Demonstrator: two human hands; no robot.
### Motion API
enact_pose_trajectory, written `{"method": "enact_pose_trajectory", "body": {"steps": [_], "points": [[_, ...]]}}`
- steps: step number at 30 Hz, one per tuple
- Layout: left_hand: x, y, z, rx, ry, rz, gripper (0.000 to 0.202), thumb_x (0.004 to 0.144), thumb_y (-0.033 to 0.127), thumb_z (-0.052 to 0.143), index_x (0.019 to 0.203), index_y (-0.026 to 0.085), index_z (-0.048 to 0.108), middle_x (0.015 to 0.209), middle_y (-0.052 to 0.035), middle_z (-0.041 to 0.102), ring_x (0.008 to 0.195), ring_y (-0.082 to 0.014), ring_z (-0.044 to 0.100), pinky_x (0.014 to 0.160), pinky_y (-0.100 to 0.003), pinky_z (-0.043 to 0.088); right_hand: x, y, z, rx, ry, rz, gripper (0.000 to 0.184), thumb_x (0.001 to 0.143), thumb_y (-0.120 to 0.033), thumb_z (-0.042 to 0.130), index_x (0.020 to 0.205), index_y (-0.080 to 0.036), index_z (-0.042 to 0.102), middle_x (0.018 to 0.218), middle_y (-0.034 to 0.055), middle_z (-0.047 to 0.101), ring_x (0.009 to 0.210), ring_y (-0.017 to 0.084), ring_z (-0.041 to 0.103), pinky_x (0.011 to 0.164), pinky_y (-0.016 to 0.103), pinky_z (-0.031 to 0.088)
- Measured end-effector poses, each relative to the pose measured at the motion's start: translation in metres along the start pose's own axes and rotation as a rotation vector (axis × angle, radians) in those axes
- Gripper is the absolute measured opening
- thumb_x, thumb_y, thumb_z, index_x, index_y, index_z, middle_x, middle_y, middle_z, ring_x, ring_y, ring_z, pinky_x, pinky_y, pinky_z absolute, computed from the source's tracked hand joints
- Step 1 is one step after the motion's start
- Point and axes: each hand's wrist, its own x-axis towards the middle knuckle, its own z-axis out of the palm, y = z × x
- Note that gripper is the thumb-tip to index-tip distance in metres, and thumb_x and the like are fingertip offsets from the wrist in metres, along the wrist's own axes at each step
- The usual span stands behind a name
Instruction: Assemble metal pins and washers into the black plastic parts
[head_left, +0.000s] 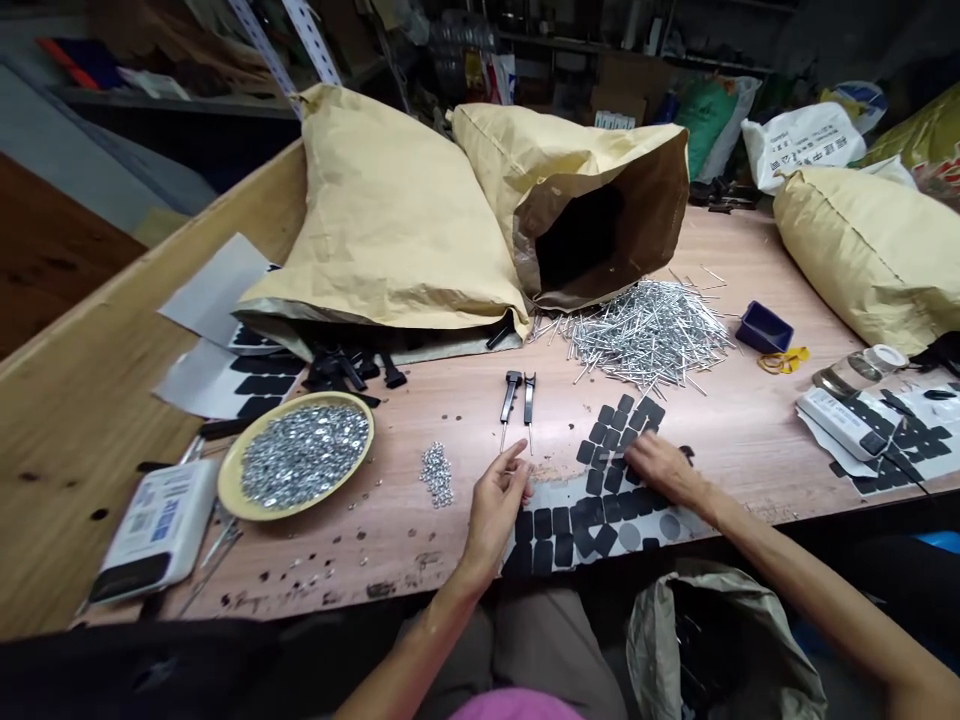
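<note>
- Nearest, below the desk (409, 525) edge: open, crumpled beige sack (649, 625), dark pieces inside.
- At the front edge of the desk: pale grey sheet (556, 492) bearing rows of black rounded-square pads (542, 523); more such pads run farther back in a slanting block.
- Left hand (495, 508) at the sheet's left end, fingers bent, thumb near the forefinger; cannot tell whether anything is pinched.
- Right hand (664, 468) over the slanting block, fingers curled down onto the pads; fingertips partly hidden, cannot tell if they grip one.
- Left of the hands: round yellow bowl (230, 488) full of small silvery metal pieces (304, 455); a small heap of tiny silvery beads (436, 474) between bowl and left hand.
- Just beyond the left hand: two black plastic pieces with thin metal shafts (511, 398), side by side, shafts toward the wearer.
- Farther: loose pile of thin silvery metal rods (651, 335), small dark-blue plastic tray (765, 327) to its right.
- Behind: two large yellow-tan paper sacks (397, 210), the right one gaping.
</note>
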Motion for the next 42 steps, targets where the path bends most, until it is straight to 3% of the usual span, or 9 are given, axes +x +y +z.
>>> {"method": "enact_pose_trajectory", "body": {"steps": [5,9,13,17,22,29,32,36,42], "points": [[0.029,0.012,0.006,0.307,0.003,0.107,0.035,0.080,0.032,0.056,0.111,0.018,0.062,0.074,0.0006,0.058,0.052,-0.0091,0.053,0.047,-0.021,0.041,0.005,0.018,0.000,0.054,0.029,0.099,0.039,0.097,-0.025,0.024,0.077,-0.020,0.058,0.073,0.0064,0.052,0.068,0.019,0.045,0.058,0.034,0.045],[0.057,0.023,0.016,0.833,0.136,0.248,0.027,0.085,0.032,0.052,0.104,0.017,0.062,0.083,-0.0082,0.067,0.076,-0.0228,0.064,0.063,-0.031,0.047,0.003,0.019,0.002,0.078,0.023,0.092,0.038,0.097,-0.029,0.028,0.074,-0.021,0.057,0.072,0.0057,0.051,0.066,0.019,0.045,0.060,0.035,0.046],[0.076,0.026,0.032,1.204,0.145,0.226,0.042,0.086,0.038,0.052,0.116,0.009,0.054,0.102,-0.0218,0.066,0.086,-0.0341,0.066,0.069,-0.039,0.047,0.000,0.014,-0.001,0.000,0.012,0.142,0.041,0.097,-0.023,0.024,0.072,-0.020,0.057,0.072,0.0077,0.051,0.069,0.020,0.045,0.060,0.036,0.044],[0.084,0.021,0.035,1.280,0.119,0.171,0.039,0.085,0.035,0.054,0.114,0.009,0.053,0.095,-0.0216,0.068,0.086,-0.0343,0.067,0.070,-0.038,0.048,-0.006,-0.001,0.001,-0.035,-0.086,0.044,0.038,0.096,-0.023,0.029,0.073,-0.019,0.058,0.071,0.0080,0.051,0.072,0.021,0.046,0.062,0.034,0.043],[0.086,0.019,0.022,1.077,0.129,0.225,0.014,0.085,0.024,0.050,0.094,0.015,0.056,0.088,-0.0151,0.069,0.086,-0.0295,0.068,0.073,-0.037,0.050,-0.003,0.003,0.000,-0.044,-0.059,0.087,0.040,0.096,-0.026,0.028,0.074,-0.020,0.060,0.071,0.0081,0.052,0.073,0.022,0.048,0.067,0.036,0.046],[0.051,0.036,0.003,0.085,-0.098,0.112,0.032,0.084,0.048,0.048,0.092,0.017,0.052,0.084,-0.0052,0.066,0.069,-0.0161,0.068,0.068,-0.032,0.055,-0.010,-0.005,-0.045,0.164,0.083,0.268,0.032,0.093,-0.033,0.036,0.082,-0.021,0.063,0.080,0.0090,0.058,0.077,0.022,0.054,0.072,0.036,0.048],[0.031,0.040,-0.006,-0.092,-0.151,0.065,0.037,0.080,0.051,0.054,0.080,0.014,0.056,0.080,-0.0058,0.066,0.072,-0.0153,0.068,0.071,-0.030,0.055,-0.042,-0.030,-0.081,0.291,-0.067,0.325,0.030,0.092,-0.037,0.041,0.082,-0.022,0.064,0.080,0.0082,0.060,0.070,0.019,0.057,0.067,0.032,0.047],[0.007,0.035,-0.009,-0.124,-0.240,-0.036,0.019,0.070,0.025,0.069,0.083,0.015,0.061,0.079,-0.0014,0.066,0.062,-0.0093,0.062,0.058,-0.021,0.052,-0.110,-0.073,-0.108,0.373,-0.275,0.415,0.039,0.091,-0.046,0.038,0.072,-0.023,0.064,0.071,0.0080,0.062,0.063,0.020,0.060,0.058,0.031,0.047],[-0.040,0.029,-0.009,-0.211,-0.311,0.002,0.057,0.074,0.016,0.062,0.129,0.028,0.049,0.138,-0.0098,0.044,0.056,-0.0031,0.059,0.042,-0.015,0.042,-0.165,-0.084,-0.087,0.051,-0.113,0.503,0.051,0.080,-0.067,0.042,0.091,-0.024,0.067,0.086,0.0113,0.068,0.071,0.027,0.067,0.056,0.037,0.053]]}}
